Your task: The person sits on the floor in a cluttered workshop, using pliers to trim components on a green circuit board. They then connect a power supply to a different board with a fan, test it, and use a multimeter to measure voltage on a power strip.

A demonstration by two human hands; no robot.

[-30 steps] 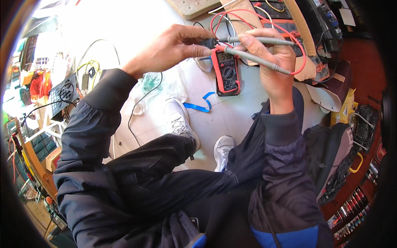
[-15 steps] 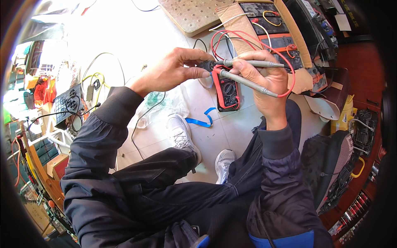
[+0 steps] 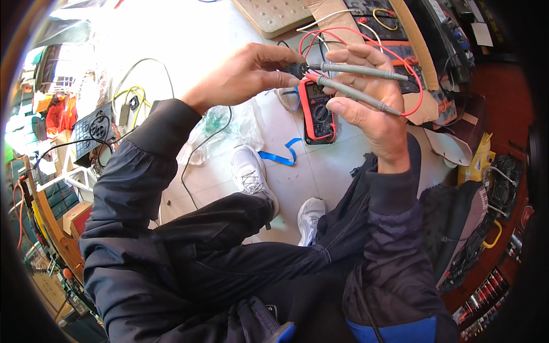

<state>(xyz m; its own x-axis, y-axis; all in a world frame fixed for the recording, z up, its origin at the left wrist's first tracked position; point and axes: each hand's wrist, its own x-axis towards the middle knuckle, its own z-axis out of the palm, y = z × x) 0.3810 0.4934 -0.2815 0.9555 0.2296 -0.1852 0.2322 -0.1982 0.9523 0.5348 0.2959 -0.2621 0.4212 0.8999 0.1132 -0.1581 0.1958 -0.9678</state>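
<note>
Your left hand pinches the black connector between thumb and fingers. Your right hand has its fingers loosely spread, thumb apart, with both grey probes across them (how firmly they're supported, I can't tell). Their tips are at the connector; a tug on the red lead could pull one loose, or let the tips touch and short. The meter lies on the floor.

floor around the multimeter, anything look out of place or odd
A crumpled clear plastic bag and a loose, bent blue strip lie on the floor near the left shoe, looking like stray litter. The multimeter shows no obvious damage.
</note>
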